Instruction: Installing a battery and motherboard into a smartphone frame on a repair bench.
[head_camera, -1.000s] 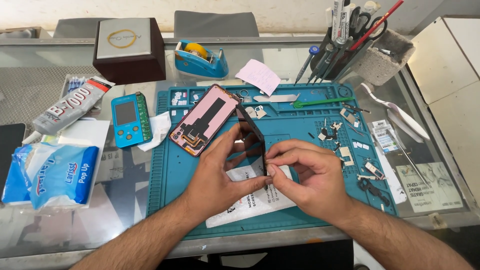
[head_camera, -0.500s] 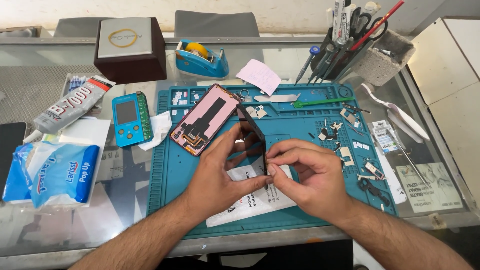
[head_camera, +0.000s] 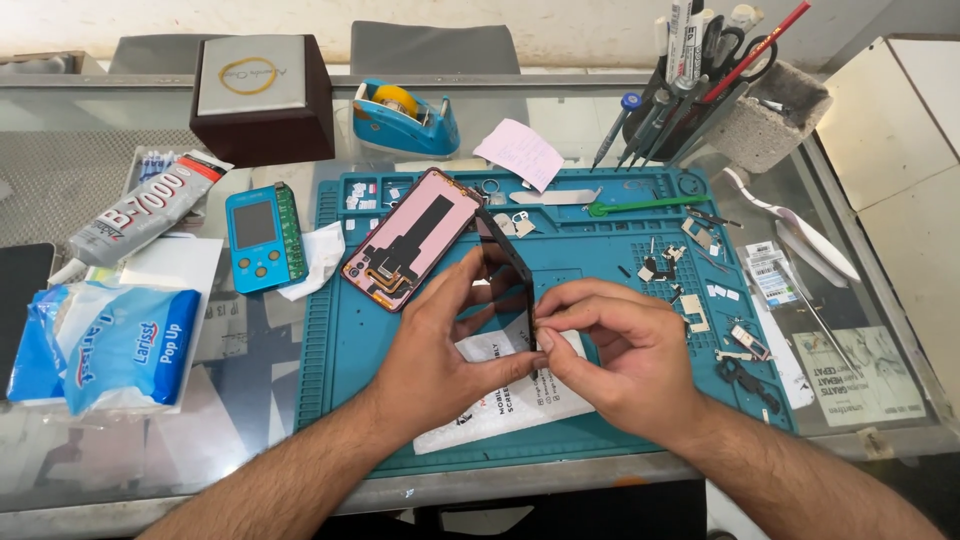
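While on edge, dark phone frame (head_camera: 508, 262) between left hand (head_camera: 440, 345) and right hand (head_camera: 612, 350).

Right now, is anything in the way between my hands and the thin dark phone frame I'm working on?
Nothing visible: the left hand and right hand already grip the thin dark phone frame directly, above the teal mat.

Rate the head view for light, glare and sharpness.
Head view: bright, even light; soft shadows under the hands, left and right, on the teal mat; pale reflections on the glass table; sharp centre, slight wide-angle bend at the edges.
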